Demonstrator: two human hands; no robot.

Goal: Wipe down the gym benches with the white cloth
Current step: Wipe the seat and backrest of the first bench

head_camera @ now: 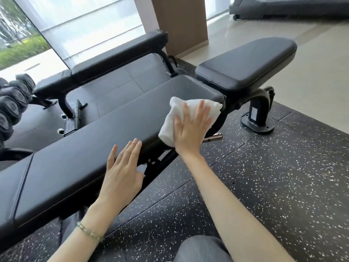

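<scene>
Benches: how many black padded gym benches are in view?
2. One black padded gym bench is nearest, running across the middle of the view; the other black padded bench stands behind it, by the window. Others may be hidden beyond the frame.

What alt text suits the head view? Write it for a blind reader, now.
A right hand presses a white cloth flat on the near edge of a black bench, with the left hand resting open on the bench beside it. A second bench stands behind, on speckled floor.
</scene>
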